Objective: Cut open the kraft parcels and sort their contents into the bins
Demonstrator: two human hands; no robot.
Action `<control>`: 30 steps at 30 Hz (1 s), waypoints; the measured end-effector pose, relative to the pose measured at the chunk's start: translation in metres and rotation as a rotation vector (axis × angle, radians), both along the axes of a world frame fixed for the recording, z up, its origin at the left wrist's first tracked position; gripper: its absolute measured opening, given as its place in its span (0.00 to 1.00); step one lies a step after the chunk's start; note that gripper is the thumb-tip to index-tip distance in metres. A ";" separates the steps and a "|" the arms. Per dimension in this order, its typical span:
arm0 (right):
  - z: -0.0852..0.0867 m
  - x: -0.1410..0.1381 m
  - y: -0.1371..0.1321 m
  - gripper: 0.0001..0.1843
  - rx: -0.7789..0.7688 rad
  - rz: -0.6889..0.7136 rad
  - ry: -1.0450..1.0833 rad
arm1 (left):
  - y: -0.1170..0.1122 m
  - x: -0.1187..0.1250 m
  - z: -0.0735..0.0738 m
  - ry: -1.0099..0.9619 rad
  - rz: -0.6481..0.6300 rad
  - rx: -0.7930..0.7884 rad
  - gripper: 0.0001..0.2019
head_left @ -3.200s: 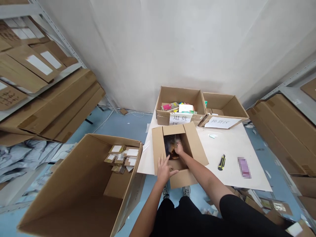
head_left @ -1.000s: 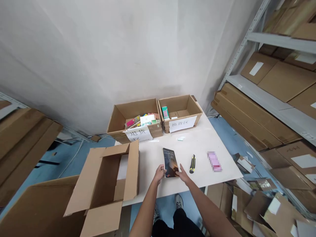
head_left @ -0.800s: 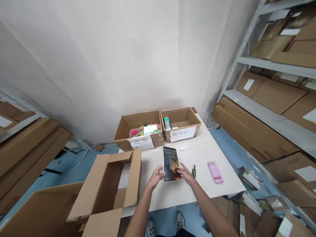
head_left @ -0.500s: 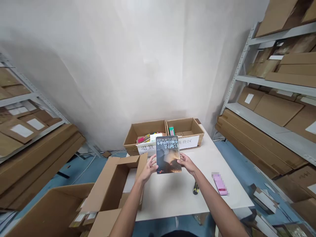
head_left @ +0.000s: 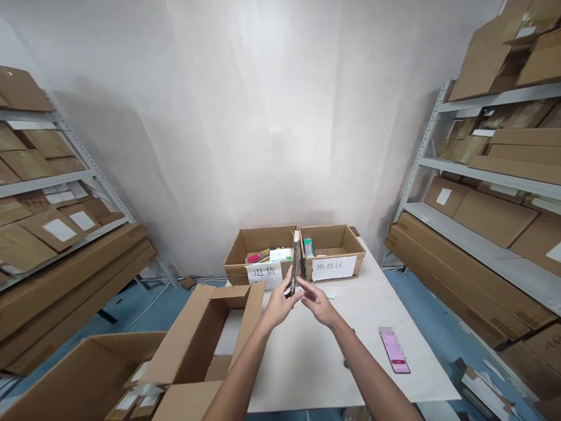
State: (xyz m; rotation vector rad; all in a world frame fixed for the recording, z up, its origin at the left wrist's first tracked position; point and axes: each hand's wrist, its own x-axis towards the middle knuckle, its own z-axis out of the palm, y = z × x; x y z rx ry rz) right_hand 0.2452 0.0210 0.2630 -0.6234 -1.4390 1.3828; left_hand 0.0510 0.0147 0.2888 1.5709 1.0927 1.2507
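A dark-covered book (head_left: 295,257) stands edge-on above the white table, its narrow side turned toward me. My left hand (head_left: 280,303) grips it from the left near its lower end. On the other side, my right hand (head_left: 319,300) presses its fingers against the book, so both hands hold it. Behind the book are two open cardboard boxes with handwritten paper labels: the left box (head_left: 232,257) contains several small colourful items, and the right box (head_left: 360,255) has a green-and-white package (head_left: 308,248) inside.
An open carton (head_left: 197,327) stands at the table's left, with a larger open box (head_left: 83,374) beside it. On the right of the table (head_left: 307,374) lies a pink-screened phone (head_left: 395,351). A partly hidden dark cutter (head_left: 346,363) lies by my right forearm. Shelves of cartons flank both sides.
The book has turned from showing its cover to standing edge-on. My hands have come closer together around it. The view has tilted slightly upward.
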 end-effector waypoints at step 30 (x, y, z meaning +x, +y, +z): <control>0.030 0.045 0.019 0.37 0.182 -0.227 -0.205 | -0.004 0.037 0.021 -0.376 -0.056 -0.082 0.42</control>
